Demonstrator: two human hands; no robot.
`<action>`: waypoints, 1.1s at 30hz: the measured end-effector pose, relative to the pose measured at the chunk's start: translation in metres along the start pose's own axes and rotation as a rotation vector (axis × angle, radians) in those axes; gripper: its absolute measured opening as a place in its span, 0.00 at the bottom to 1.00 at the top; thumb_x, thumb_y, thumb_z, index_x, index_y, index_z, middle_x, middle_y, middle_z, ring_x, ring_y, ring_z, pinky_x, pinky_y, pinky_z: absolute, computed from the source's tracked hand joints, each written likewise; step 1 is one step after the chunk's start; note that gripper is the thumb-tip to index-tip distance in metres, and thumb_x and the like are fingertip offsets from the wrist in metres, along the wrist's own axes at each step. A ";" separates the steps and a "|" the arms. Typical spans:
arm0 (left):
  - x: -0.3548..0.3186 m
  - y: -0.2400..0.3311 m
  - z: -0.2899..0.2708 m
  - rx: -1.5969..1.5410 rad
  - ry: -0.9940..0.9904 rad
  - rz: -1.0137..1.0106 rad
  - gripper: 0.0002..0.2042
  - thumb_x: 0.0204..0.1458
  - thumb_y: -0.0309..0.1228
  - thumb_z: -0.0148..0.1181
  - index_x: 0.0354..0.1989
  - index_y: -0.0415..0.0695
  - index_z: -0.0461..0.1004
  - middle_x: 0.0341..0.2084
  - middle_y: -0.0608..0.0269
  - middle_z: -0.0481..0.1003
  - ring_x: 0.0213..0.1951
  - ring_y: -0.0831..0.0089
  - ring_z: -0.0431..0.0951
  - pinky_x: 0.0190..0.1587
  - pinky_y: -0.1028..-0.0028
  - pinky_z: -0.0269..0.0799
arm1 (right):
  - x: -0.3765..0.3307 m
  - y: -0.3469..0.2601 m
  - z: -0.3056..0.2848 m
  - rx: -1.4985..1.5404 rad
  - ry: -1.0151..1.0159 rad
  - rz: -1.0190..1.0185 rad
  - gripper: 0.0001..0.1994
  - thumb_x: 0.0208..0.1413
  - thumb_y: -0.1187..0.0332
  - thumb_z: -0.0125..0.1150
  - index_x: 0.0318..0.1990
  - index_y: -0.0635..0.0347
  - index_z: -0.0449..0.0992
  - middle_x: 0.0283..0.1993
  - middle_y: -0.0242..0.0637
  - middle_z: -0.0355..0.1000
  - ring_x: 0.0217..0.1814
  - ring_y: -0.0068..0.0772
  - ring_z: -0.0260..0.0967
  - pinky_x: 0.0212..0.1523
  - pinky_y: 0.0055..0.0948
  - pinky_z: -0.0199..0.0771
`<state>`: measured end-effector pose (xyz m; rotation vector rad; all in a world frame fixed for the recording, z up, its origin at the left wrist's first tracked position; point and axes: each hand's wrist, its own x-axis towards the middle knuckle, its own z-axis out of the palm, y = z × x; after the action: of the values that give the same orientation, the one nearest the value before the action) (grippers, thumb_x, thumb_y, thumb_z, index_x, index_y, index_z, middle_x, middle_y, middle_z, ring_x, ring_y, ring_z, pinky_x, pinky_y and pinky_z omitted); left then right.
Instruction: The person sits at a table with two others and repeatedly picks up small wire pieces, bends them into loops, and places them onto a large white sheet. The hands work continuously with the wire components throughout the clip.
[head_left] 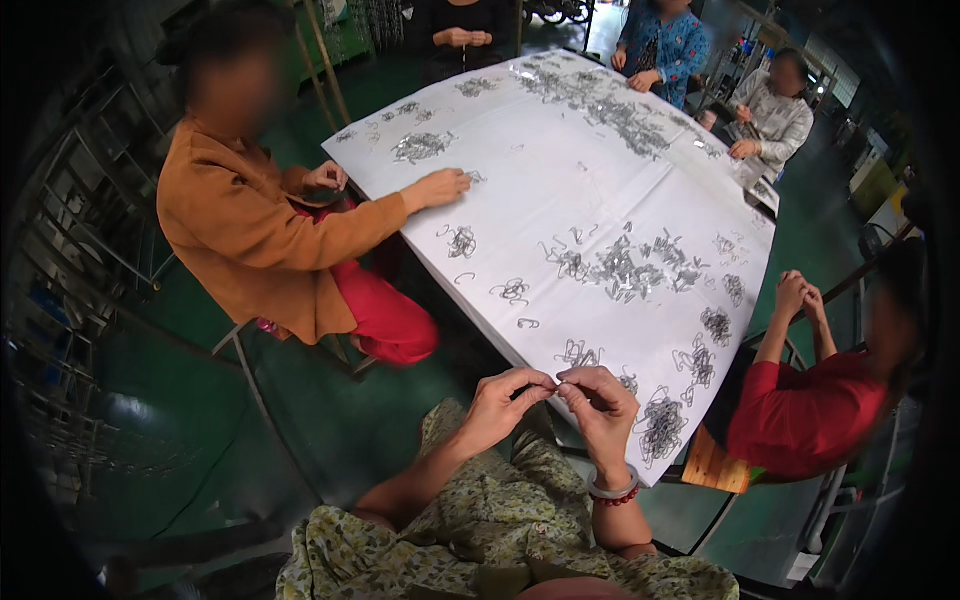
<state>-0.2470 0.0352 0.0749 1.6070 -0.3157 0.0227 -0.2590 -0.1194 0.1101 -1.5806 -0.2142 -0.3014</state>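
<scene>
My left hand (pixel 503 404) and my right hand (pixel 602 408) meet fingertip to fingertip above the near edge of the white-covered table (pixel 470 235). Both pinch at something too small to make out between them. Just beyond my fingers lies a small cluster of bent wire hooks (pixel 578 355). A denser heap of dark wire hooks (pixel 661 425) sits to the right of my right hand. Farther in, a spread of short grey metal pieces (pixel 635 265) covers part of the tabletop.
At the left, a person in an orange jacket (pixel 255 220) reaches onto the table. A person in red (pixel 800 420) sits at the right beside a wooden stool (pixel 714 464). Several others work along the far side, near a large scatter of metal pieces (pixel 610 115).
</scene>
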 end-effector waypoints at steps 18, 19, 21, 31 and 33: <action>0.198 -0.121 0.006 0.763 0.009 -0.087 0.12 0.53 0.35 0.61 0.30 0.38 0.81 0.28 0.46 0.78 0.33 0.56 0.79 0.35 0.65 0.72 | -0.013 0.023 -0.010 -0.082 -0.153 0.203 0.06 0.48 0.80 0.66 0.35 0.66 0.80 0.31 0.40 0.77 0.27 0.25 0.71 0.30 0.22 0.70; 0.210 -0.132 0.012 0.854 0.000 -0.061 0.12 0.53 0.34 0.60 0.29 0.37 0.80 0.28 0.46 0.77 0.33 0.54 0.78 0.36 0.63 0.72 | -0.012 0.023 -0.011 -0.085 -0.174 0.203 0.07 0.48 0.80 0.66 0.36 0.66 0.80 0.32 0.40 0.77 0.28 0.25 0.71 0.30 0.22 0.71; 0.224 -0.156 0.026 0.989 -0.005 0.015 0.11 0.53 0.33 0.58 0.28 0.35 0.79 0.28 0.45 0.76 0.34 0.51 0.78 0.37 0.60 0.73 | -0.012 0.026 -0.013 -0.093 -0.171 0.199 0.07 0.48 0.80 0.65 0.36 0.66 0.80 0.32 0.40 0.77 0.28 0.26 0.72 0.31 0.23 0.71; 0.200 -0.149 0.005 0.513 0.070 0.029 0.09 0.57 0.28 0.53 0.39 0.34 0.74 0.30 0.49 0.77 0.33 0.62 0.77 0.38 0.66 0.73 | -0.019 0.025 -0.015 0.019 -0.137 0.296 0.07 0.53 0.82 0.61 0.39 0.69 0.79 0.33 0.39 0.76 0.29 0.21 0.71 0.29 0.19 0.73; 0.183 -0.126 0.004 0.367 0.027 -0.102 0.09 0.58 0.28 0.54 0.40 0.35 0.74 0.29 0.55 0.77 0.32 0.71 0.76 0.37 0.73 0.73 | -0.025 0.034 -0.013 0.137 -0.101 0.328 0.06 0.54 0.82 0.60 0.39 0.70 0.79 0.33 0.38 0.76 0.28 0.19 0.71 0.28 0.18 0.73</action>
<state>-0.0448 0.0003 -0.0105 1.9834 -0.2155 0.0249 -0.2726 -0.1320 0.0697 -1.4685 -0.0500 0.0475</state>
